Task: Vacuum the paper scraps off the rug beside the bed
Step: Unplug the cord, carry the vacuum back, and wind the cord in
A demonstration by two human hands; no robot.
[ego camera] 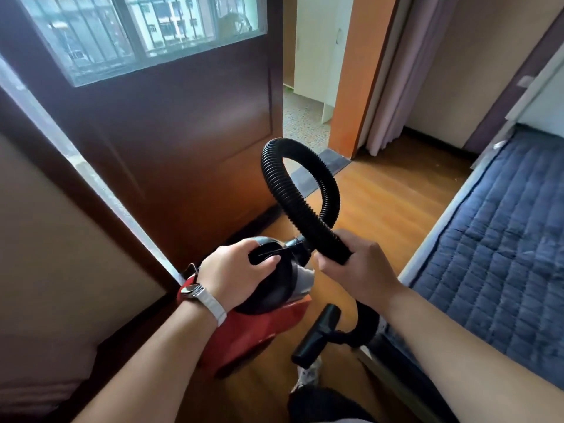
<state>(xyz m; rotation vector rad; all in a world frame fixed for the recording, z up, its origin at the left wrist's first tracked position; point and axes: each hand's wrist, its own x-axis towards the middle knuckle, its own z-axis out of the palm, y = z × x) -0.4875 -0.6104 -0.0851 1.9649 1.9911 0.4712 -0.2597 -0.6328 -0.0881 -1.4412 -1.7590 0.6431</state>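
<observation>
The red-and-black canister vacuum (262, 319) sits low over the wooden floor (381, 203) beside the dark door (171, 141), and the left hand (235, 276) lies flat on its glossy black dome, fingers spread only a little across the handle there. The right hand (357, 270) wraps tight around the ribbed black hose (293, 206), which rises in a tall loop pointing away toward the doorway. Below, the flat black floor nozzle (317, 334) angles down-left, just beside the quilted blue mattress (500, 267).
</observation>
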